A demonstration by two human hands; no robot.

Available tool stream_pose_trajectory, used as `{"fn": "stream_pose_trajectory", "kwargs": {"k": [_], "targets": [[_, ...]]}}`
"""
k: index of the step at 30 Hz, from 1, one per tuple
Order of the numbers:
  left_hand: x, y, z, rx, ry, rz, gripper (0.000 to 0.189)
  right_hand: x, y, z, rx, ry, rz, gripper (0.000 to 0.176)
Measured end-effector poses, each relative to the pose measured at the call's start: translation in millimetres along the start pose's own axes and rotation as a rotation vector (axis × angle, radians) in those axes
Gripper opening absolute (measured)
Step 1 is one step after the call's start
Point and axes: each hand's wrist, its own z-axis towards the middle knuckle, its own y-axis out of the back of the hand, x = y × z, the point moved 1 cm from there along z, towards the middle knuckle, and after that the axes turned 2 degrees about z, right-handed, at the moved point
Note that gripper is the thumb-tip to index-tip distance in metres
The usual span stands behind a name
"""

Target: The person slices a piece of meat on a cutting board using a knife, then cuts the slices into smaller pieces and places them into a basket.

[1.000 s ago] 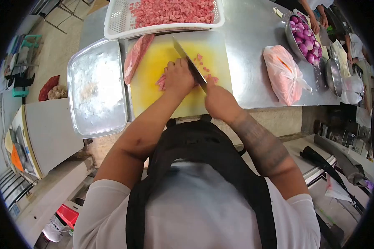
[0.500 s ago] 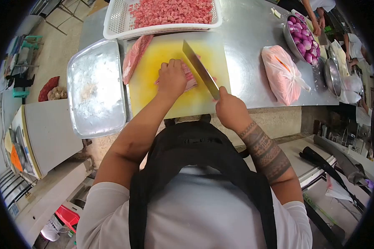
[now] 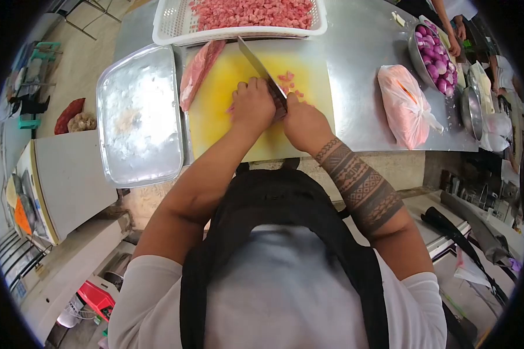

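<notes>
Running this one remotely, I've got the right hand (image 3: 308, 124) closed snugly around the handle of a big kitchen knife (image 3: 254, 60), with no gap I can see in that grip. The blade slants away to the far left over the yellow-stained cutting board (image 3: 221, 139), its lower part right beside the left hand (image 3: 253, 104). On that one the fingers are bent and close together, cupped down over a piece of meat (image 3: 230, 109). Only a bit of pink pokes out on the left side, so I can't tell how firmly they've got hold of it.

Just right of the blade, some small meat cubes (image 3: 286, 77) lie loose on the board. A long raw meat strip (image 3: 201, 72) rests at the board's far left corner. Beyond the far edge I've got a white plastic basket (image 3: 170, 29) with a big heap of diced meat (image 3: 256, 14) in it, and to the left there's a shiny metal tray (image 3: 137, 163).

Over on the right of the steel table (image 3: 355, 58) sits a tied plastic bag (image 3: 404, 110) with something pinkish-orange inside. Past it is a metal bowl (image 3: 416, 65) full of peeled purple onions (image 3: 439, 64), plus a co-worker's hand (image 3: 460, 28) near the bowl.
</notes>
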Motion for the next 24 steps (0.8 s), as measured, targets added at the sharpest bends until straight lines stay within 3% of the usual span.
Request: {"fn": "stream_pose_trajectory", "kwargs": {"k": [3, 9, 12, 14, 17, 21, 24], "targets": [[1, -2, -1, -0.063, -0.011, -0.048, 0.024, -14, 10, -16, -0.094, 0.050, 0.024, 0.033], [3, -4, 0, -0.018, 0.006, -0.097, 0.028, 16, 77, -88, 0.271, -0.146, -0.062, 0.049], [3, -5, 1, -0.009, 0.001, -0.066, 0.028, -8, 19, -65, 0.014, 0.014, 0.041, 0.040], [4, -7, 1, 0.011, 0.014, -0.011, 0.029, -18, -25, -23, -0.224, 0.211, -0.047, 0.035], [2, -3, 2, 0.002, 0.042, -0.007, 0.027, 3, -2, 1, 0.039, -0.018, 0.045, 0.035], [21, -17, 3, -0.132, -0.079, -0.115, 0.021, -17, 5, -17, -0.027, -0.045, 0.110, 0.035], [15, 6, -3, -0.200, -0.056, -0.166, 0.018, -25, 7, -42, -0.029, -0.099, 0.073, 0.034]]}}
